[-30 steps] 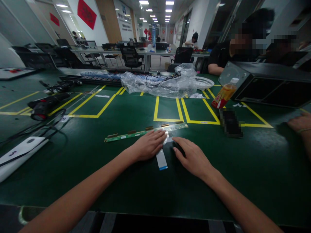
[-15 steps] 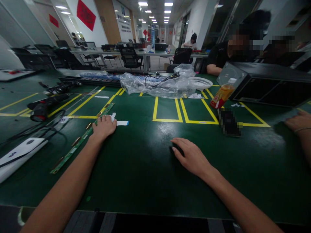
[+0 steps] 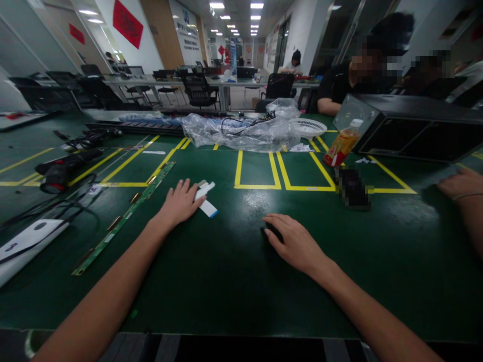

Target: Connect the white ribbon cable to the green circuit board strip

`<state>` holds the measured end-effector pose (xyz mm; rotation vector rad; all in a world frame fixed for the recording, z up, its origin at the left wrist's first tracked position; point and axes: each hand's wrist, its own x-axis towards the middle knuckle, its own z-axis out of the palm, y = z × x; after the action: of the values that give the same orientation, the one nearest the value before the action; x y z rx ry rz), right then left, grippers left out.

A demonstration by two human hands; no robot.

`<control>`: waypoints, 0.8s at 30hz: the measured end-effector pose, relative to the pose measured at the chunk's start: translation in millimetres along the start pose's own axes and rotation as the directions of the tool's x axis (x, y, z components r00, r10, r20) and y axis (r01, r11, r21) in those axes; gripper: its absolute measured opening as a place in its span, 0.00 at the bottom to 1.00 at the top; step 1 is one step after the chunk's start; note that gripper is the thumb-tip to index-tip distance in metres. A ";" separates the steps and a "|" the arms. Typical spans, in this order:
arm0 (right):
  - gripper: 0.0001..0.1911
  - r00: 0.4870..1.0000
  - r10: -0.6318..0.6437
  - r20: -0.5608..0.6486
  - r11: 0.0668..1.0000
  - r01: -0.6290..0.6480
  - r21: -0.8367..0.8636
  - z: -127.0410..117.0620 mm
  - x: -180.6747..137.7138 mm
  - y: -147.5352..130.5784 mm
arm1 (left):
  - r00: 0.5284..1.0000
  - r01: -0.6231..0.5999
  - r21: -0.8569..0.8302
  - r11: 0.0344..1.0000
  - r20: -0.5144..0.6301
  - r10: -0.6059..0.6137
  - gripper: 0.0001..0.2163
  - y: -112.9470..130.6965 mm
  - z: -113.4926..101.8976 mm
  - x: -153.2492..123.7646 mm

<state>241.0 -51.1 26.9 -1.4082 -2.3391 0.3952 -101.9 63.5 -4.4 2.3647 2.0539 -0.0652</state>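
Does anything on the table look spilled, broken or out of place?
Nothing looks spilled or plainly broken. White scraps lie loose beside the bottle, like litter, and the plastic is crumpled with dark cables tangled over it. The bottle seems to lean, but that may be lens distortion.

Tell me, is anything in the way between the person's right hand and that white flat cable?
Nothing visible: only green tabletop lies between the right hand and the white flat cable. The left hand partly covers the cable, but from the far side.
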 end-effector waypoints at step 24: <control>0.24 0.988 -0.075 0.132 0.985 0.094 -0.146 4.3 -2.1 -7.0 | 0.893 0.447 -0.045 0.893 -0.028 -0.448 0.37 -66.2 8.1 9.5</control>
<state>234.5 -56.4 25.7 -1.3817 -2.5698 0.2951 -166.2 81.9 -11.6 1.8324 2.5485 0.0158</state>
